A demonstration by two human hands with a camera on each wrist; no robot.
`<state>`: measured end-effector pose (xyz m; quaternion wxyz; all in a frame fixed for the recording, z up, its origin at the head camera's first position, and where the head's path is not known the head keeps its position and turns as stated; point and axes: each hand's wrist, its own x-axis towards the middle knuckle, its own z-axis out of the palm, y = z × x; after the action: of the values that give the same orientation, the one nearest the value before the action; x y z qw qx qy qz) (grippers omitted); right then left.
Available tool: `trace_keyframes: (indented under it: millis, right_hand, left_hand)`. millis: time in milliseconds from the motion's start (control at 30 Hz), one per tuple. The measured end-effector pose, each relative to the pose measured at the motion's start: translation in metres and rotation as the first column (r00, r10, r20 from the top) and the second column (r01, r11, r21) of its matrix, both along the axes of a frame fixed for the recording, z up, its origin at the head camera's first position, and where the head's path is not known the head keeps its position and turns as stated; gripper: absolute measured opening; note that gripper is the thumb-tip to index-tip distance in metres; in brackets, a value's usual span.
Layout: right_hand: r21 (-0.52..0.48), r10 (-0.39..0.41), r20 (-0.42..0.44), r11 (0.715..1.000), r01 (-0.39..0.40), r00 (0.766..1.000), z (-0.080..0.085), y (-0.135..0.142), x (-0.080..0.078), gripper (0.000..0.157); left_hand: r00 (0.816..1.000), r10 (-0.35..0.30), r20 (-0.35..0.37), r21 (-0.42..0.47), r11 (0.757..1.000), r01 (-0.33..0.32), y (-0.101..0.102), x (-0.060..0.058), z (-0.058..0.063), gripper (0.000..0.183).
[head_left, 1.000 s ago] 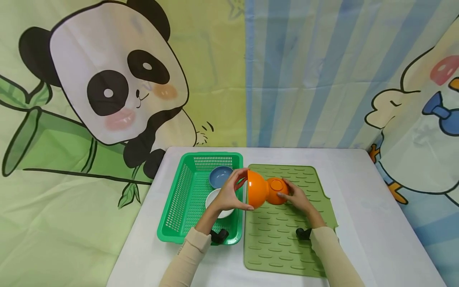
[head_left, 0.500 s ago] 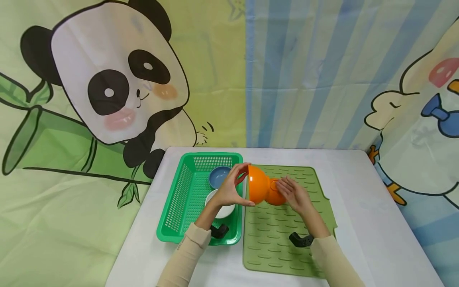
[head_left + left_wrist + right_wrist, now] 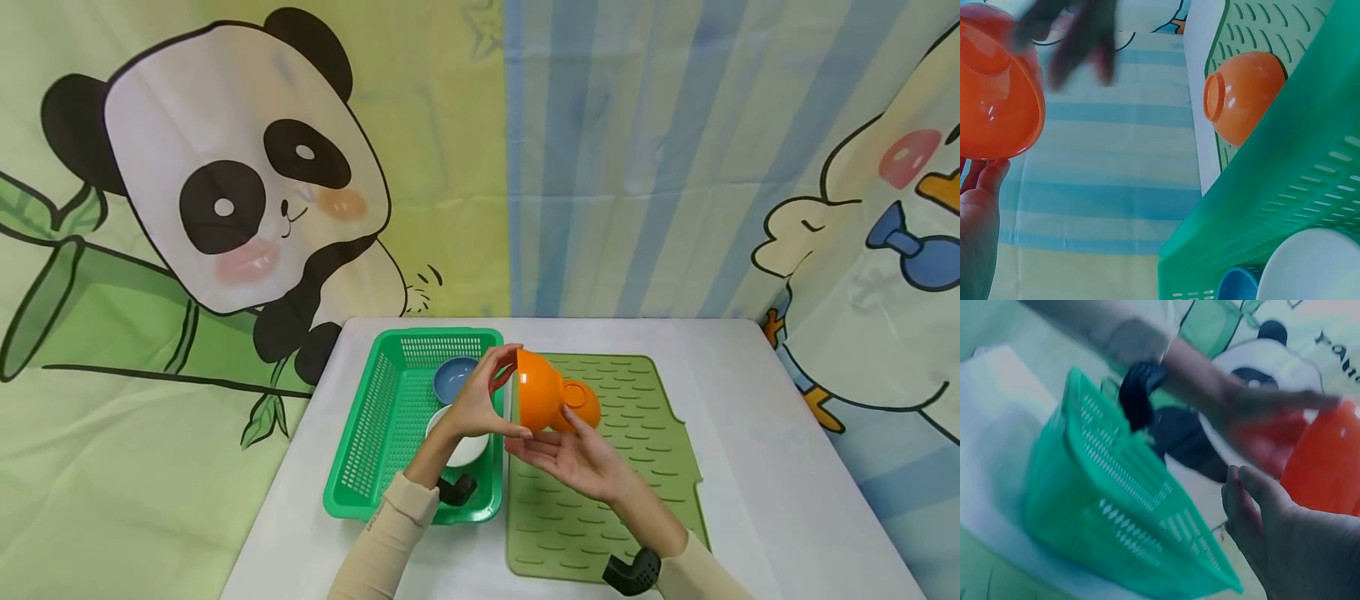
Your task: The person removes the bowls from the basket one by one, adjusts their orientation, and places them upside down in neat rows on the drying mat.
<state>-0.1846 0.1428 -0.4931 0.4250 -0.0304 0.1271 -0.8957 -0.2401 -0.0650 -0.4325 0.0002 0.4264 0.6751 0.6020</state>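
An orange bowl [image 3: 537, 390] is tipped on its side above the green mat, its opening toward the left. My left hand [image 3: 477, 405] grips its rim between the thumb and fingers. Below and to the right, my right hand [image 3: 581, 463] is spread palm up, thumb beside the bowl's base and fingers extended under it; whether it touches the bowl I cannot tell. A second orange bowl [image 3: 1250, 97] sits upside down on the drying mat [image 3: 600, 525], partly hidden behind the held bowl in the head view. In the left wrist view the right fingers [image 3: 1085, 47] are blurred.
A green perforated basket [image 3: 347, 475] stands left of the mat, with a blue bowl [image 3: 452, 380] and a white bowl [image 3: 469, 451] inside. Both are on a white table [image 3: 738, 392] backed by a cartoon-printed curtain [image 3: 600, 167].
My right hand has left the bowl on the mat, swung round, and come lower and leftward under the held bowl. The left hand keeps its grip almost unmoved. The head view has tilted slightly.
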Motion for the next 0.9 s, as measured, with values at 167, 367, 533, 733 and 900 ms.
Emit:
trace_keyframes:
  millis: [167, 367, 533, 733, 900]
  right_hand:
    - [-0.037, -0.021, -0.012, 0.999, 0.020, 1.000, 0.013, -0.003, 0.005, 0.071]
    - [0.001, -0.037, -0.009, 0.999, 0.037, 0.999, 0.021, -0.002, 0.003, 0.074]
    - [0.013, -0.048, -0.019, 0.999, 0.048, 0.999, 0.022, -0.002, 0.003, 0.069]
    - [0.024, -0.055, -0.039, 0.998, 0.056, 0.998, 0.024, -0.003, 0.003, 0.064]
    - [0.075, -0.077, -0.026, 0.994, 0.078, 0.997, 0.024, -0.004, 0.002, 0.066]
  left_hand:
    - [1.000, 0.000, 0.008, -0.004, 1.000, 0.000, 0.001, 0.001, 0.001, 0.102]
    - [1.000, -0.008, 0.004, 0.005, 1.000, 0.008, 0.001, 0.001, 0.001, 0.102]
    - [1.000, -0.010, -0.003, 0.014, 1.000, 0.010, 0.001, 0.001, 0.001, 0.105]
    - [1.000, 0.005, -0.007, 0.013, 1.000, -0.005, 0.000, 0.001, 0.000, 0.105]
    - [0.999, 0.013, -0.031, -0.002, 1.000, -0.013, -0.001, 0.001, -0.001, 0.104]
